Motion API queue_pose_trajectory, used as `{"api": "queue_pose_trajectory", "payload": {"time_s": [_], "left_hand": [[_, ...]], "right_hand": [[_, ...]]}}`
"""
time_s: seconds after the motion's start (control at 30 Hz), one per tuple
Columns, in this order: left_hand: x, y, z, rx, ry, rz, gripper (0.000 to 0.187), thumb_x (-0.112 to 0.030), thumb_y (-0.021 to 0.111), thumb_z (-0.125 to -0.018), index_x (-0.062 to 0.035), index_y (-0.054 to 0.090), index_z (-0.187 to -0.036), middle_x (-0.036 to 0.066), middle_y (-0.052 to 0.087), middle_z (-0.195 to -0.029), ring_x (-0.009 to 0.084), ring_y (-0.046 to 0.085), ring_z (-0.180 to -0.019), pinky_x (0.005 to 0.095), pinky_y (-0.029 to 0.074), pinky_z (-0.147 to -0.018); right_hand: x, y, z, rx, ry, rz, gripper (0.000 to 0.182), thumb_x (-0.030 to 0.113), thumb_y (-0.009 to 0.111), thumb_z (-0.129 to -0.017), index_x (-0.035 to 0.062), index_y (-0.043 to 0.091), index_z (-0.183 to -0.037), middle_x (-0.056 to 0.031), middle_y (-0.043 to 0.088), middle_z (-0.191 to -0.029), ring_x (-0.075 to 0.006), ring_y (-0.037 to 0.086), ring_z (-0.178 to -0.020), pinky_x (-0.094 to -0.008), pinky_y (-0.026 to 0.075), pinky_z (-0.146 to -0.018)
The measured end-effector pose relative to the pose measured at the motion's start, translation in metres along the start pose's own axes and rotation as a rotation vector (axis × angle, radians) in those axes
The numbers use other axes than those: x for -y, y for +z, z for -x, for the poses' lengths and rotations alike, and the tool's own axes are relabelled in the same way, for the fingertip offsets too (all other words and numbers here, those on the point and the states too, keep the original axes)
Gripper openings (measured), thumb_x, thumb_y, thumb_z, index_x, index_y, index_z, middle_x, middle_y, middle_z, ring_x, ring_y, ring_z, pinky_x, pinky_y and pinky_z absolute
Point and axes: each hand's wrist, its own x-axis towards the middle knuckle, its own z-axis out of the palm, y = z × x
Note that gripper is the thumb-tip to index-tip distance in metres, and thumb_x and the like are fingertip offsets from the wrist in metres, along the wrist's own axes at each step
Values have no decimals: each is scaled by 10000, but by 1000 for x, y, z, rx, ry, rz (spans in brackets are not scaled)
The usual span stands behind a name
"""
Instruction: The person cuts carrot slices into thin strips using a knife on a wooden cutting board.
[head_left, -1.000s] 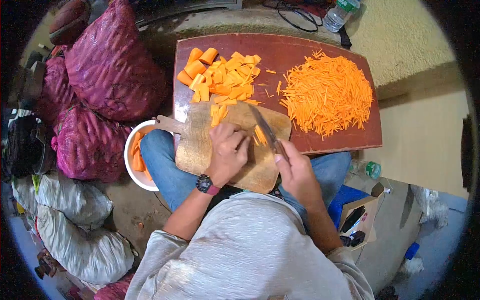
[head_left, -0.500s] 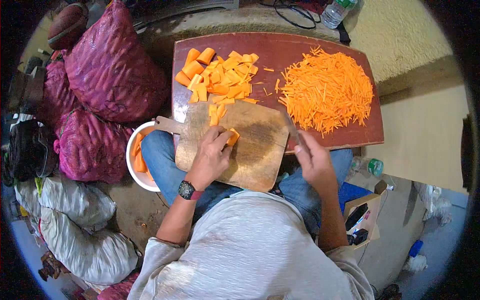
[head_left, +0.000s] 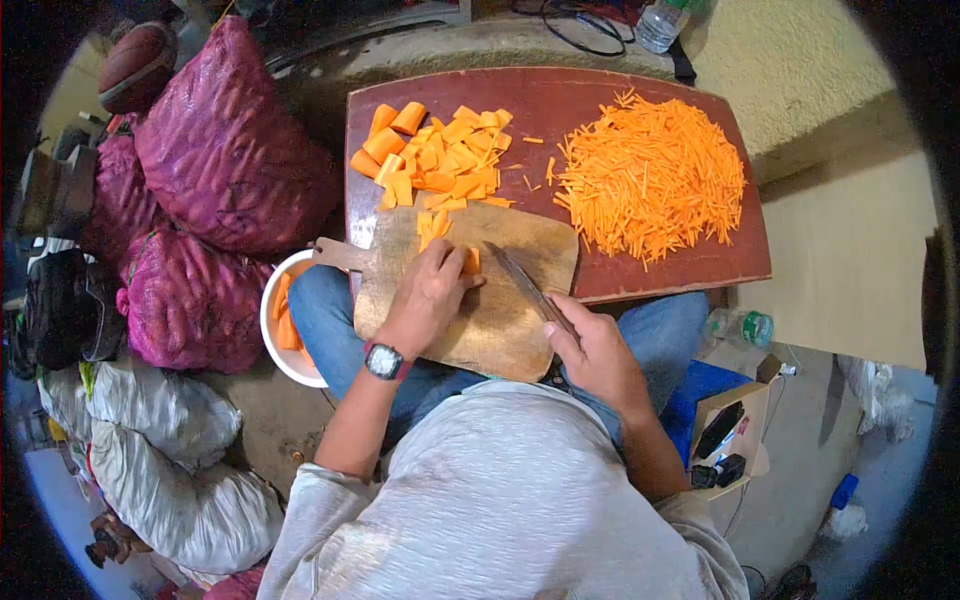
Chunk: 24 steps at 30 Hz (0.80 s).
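Observation:
My left hand is closed on a carrot piece, pressing it to the wooden cutting board. In my right hand is a knife, its handle gripped and its blade slanting over the board, apart from the carrot piece. A few cut carrot slices lie at the board's upper edge, just past my left fingers. Beyond the board, chunks and slices of carrot are heaped on the red-brown table. A large mound of carrot shreds sits at the table's right.
A white bowl with carrot pieces stands by my left knee. Pink mesh sacks and white sacks crowd the left side. An open cardboard box and a plastic bottle are at the right.
My right hand has brought the knife from the mound's edge leftward and down over the board. My left hand stays at the carrot piece.

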Motion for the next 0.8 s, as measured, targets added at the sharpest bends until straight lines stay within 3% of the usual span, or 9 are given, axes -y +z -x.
{"api": "queue_pose_trajectory", "payload": {"time_s": [0.03, 0.27, 0.37, 0.47, 0.67, 0.8], "left_hand": [[0, 2, -3, 18, -6, -23, 322, -171, 820, -928, 25, 677, -1141, 213, 639, -1092, 428, 689, -967, 506, 583, -834], [-5, 17, -23, -23, -14, -161, 362, -228, 865, -908, 6, 689, -1121, 189, 639, -1033, 420, 670, -946, 492, 557, -775], [-8, 15, -22, -171, 19, -40, 380, -194, 893, -874, 10, 726, -1146, 185, 667, -1093, 411, 658, -1029, 486, 551, -887], [-5, 13, -17, -118, 98, 3, 355, -132, 870, -876, 25, 729, -1162, 193, 677, -1132, 410, 658, -1049, 482, 551, -908], [-21, 37, -6, -84, 101, 107, 332, -45, 835, -853, 8, 739, -1166, 198, 686, -1139, 412, 657, -1031, 488, 540, -893], [-28, 43, 1, -87, 118, 42, 303, -67, 827, -876, 20, 746, -1155, 197, 676, -1101, 407, 647, -1008, 492, 521, -876]], "right_hand": [[-1, 1, 0, 6, -3, -3, 390, 142, 632, -1080, -36, 616, -1427, -332, 744, -1085, -479, 758, -1041, -467, 578, -879], [-7, 3, -4, -63, -64, -23, 354, 122, 645, -1064, -28, 622, -1384, -311, 739, -1025, -485, 755, -972, -481, 582, -828], [-13, 2, -5, -104, -105, -18, 341, 123, 646, -1063, -23, 620, -1370, -303, 733, -1002, -490, 749, -953, -487, 578, -810], [-16, -2, -9, -90, -126, -8, 337, 127, 648, -1065, -15, 619, -1368, -301, 730, -994, -500, 740, -945, -496, 572, -796], [-14, -9, 3, -52, -81, 10, 344, 144, 654, -1070, -2, 619, -1379, -300, 735, -1015, -508, 737, -1000, -497, 580, -812], [-23, -9, 18, -72, -99, 37, 375, 165, 660, -1071, 9, 608, -1408, -290, 753, -1089, -507, 738, -1058, -515, 598, -860]]}}
